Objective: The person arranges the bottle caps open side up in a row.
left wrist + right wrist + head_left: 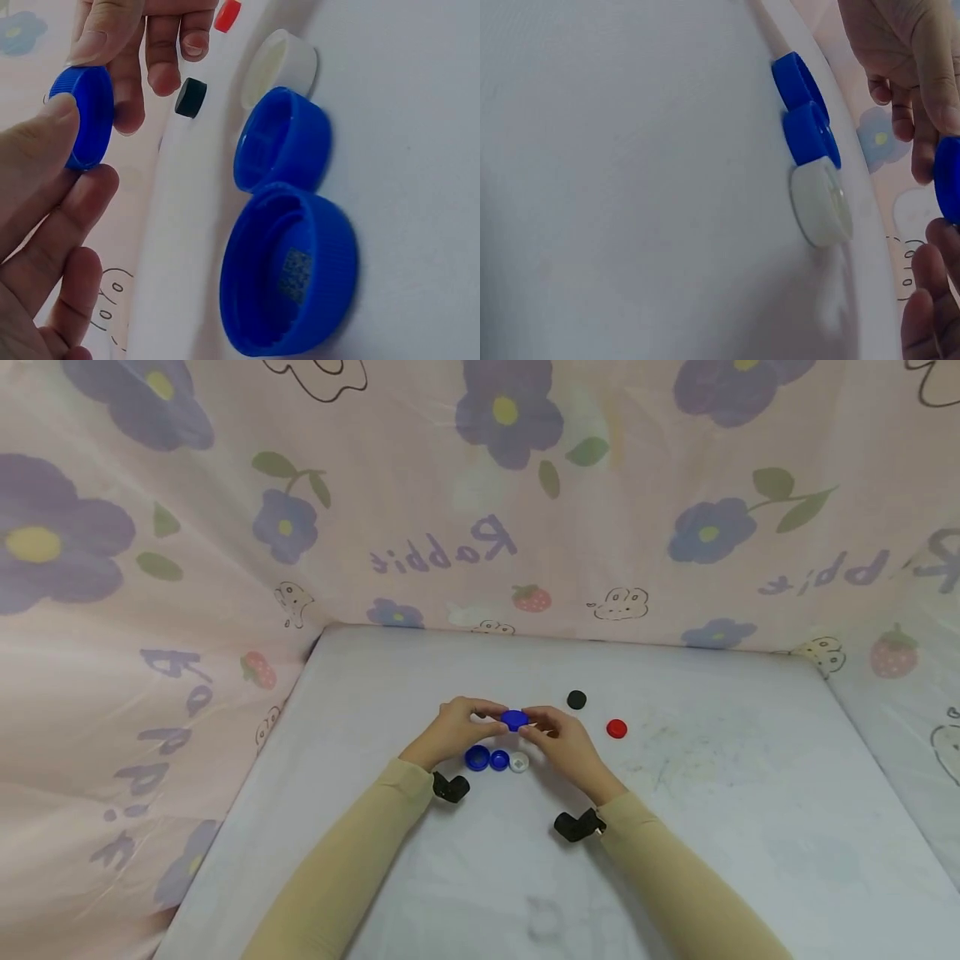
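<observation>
Both hands hold a blue bottle cap (pixel 514 720) between them, raised off the table. My left hand (pixel 456 728) pinches its left side with thumb and fingers. On the opposite side, my right hand (pixel 568 748) grips the same cap with thumb and fingertips. The left wrist view shows the hollow inside of this cap (pixel 96 120). Below the hands stands a touching row: a large blue cap (pixel 341 277), a smaller blue cap (pixel 311 146) and a white cap (pixel 296 67), their open sides up. Part of the held cap is cut off in the right wrist view.
A black cap (pixel 577 700) and a red cap (pixel 617 728) lie apart beyond the right hand. The white table (pixel 750 827) is bordered by a patterned cloth (pixel 420 468) at the back and sides. Black wrist cameras (pixel 576 827) hang at both sleeves.
</observation>
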Available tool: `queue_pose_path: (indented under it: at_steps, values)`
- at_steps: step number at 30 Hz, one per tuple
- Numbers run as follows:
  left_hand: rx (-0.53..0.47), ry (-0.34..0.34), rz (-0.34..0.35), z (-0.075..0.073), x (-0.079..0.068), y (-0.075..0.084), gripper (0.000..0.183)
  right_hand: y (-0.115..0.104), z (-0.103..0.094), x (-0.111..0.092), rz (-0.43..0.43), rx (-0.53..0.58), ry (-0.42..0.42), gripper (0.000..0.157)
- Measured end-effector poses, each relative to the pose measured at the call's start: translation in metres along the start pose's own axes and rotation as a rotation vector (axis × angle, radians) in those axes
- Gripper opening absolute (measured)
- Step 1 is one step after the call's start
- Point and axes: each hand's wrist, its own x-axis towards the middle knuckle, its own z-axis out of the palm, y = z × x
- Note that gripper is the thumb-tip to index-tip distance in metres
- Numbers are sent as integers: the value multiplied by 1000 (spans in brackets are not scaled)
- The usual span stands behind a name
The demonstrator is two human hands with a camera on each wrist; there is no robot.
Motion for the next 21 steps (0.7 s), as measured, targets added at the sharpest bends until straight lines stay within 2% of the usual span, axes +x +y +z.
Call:
queue_pose_path:
  at_steps: [12,21]
  values:
    - [-74,28,8,4,4,-9,39,5,8,5,1,51,38,34]
    - [-117,64,6,6,6,-12,33,3,12,8,38,87,106,25]
